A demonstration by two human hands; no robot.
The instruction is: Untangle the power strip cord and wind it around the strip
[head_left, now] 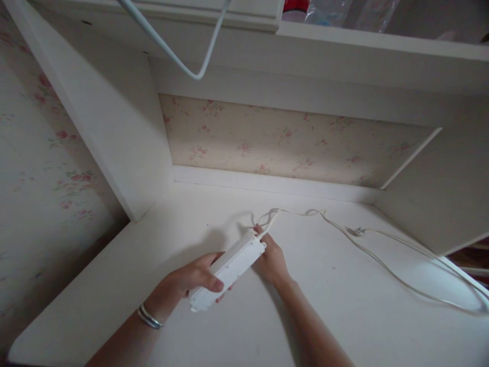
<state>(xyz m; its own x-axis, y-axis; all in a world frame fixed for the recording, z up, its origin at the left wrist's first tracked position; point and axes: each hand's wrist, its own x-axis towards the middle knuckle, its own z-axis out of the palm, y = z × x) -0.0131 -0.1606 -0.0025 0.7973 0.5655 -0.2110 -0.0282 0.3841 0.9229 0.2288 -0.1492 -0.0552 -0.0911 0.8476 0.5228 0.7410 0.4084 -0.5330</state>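
Note:
A long white power strip (233, 266) is held at a slant above the white desk, its back with small screw holes turned up toward me. My left hand (200, 275) is closed around its near part, thumb on top and fingertips showing beneath. At the far end, my right hand (270, 257) is against the strip's side, with its fingers partly hidden behind it. One fingertip reaches beside the white cord (272, 224), which leaves that end. The cord trails right across the desk. A plug (359, 232) with metal prongs lies on the desk.
The white desktop (305, 306) is walled by side panels (103, 112) and a low back ledge (267, 182). A shelf edge (367, 43) overhangs it, with plastic-wrapped items above. A pale bent cable or rod (196, 75) hangs at the top. Floral wallpaper (244, 137) covers the wall.

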